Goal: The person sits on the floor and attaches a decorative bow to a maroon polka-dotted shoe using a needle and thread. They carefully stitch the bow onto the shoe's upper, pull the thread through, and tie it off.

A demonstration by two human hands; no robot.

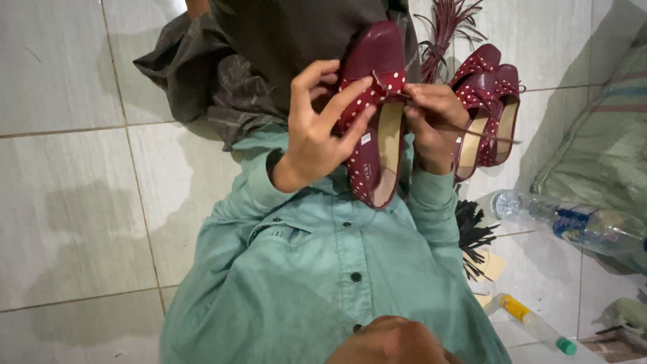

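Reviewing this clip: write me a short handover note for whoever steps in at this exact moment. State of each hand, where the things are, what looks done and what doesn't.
Left hand: grip around the side of the dark red polka-dot shoe, held up over the lap, opening toward the camera.
Right hand: fingers pinched at the shoe's polka-dot bow, with a thin strip running out to the right.
Nearby: two matching shoes on the tiled floor, both with bows on; plastic bottle, small glue-like tube, dark tassel strips at right.
Done: floor pair looks finished.
Left: bow on the held shoe is still being handled; whether it is fixed cannot be told.

Shoe (373, 101): smooth maroon leather-like upper, dotted cloth trim; floor tiles (60, 202) glossy.
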